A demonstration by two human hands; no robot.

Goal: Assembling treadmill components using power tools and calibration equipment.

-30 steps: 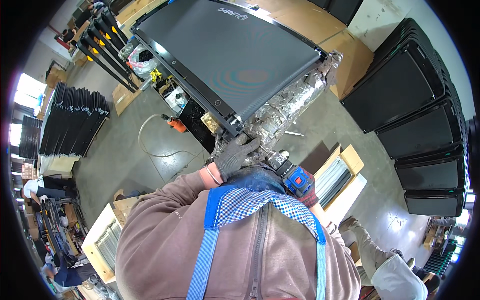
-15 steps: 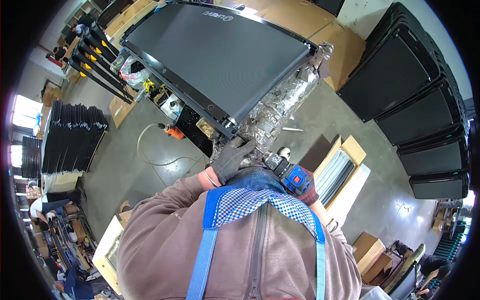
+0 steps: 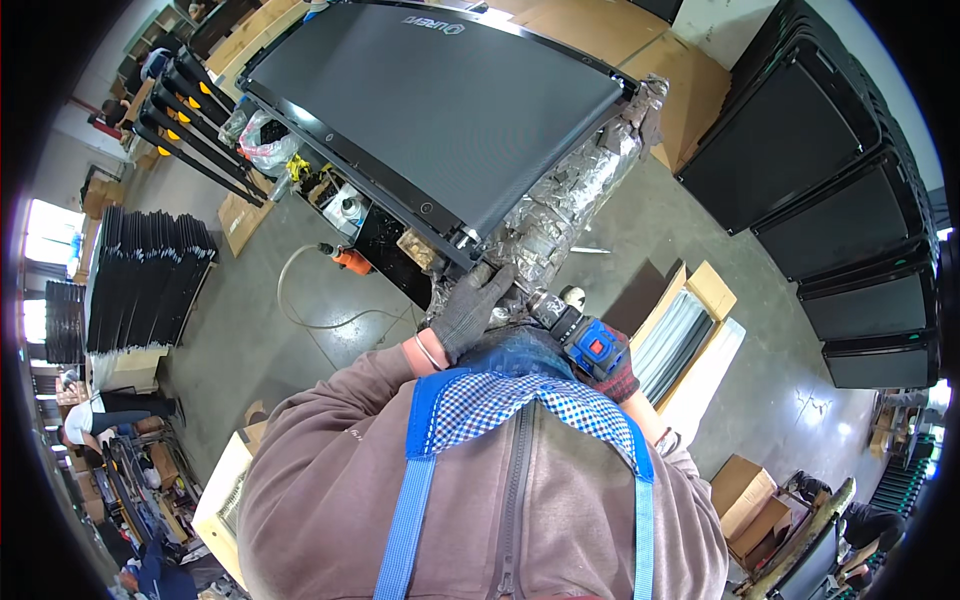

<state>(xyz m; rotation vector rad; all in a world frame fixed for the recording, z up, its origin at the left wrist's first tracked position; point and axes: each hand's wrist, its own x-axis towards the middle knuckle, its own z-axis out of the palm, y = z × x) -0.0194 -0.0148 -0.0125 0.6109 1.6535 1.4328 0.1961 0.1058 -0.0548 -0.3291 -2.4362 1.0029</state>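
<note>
Drill [image 3: 590, 345] gripped in my right hand [image 3: 622, 378]; left hand [image 3: 470, 312], fingers spread, presses foil-wrapped edge [image 3: 560, 215] under near panel [image 3: 440, 110] corner.

Panel [image 3: 430, 110] on foil-wrapped bench [image 3: 560, 210]; stacked panels [image 3: 840, 200] right, cardboard box [image 3: 690, 330] below.

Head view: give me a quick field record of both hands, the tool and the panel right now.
left hand: gloved, pressed on the foil-wrapped edge near the panel's corner
right hand: gloved, gripping a blue cordless drill
drill tip: aimed at the wrapped edge; contact cannot be told
panel: large, dark, black-framed, lying flat on a stand
nearby: stacked black panels on the right, open cardboard box on the floor
</note>
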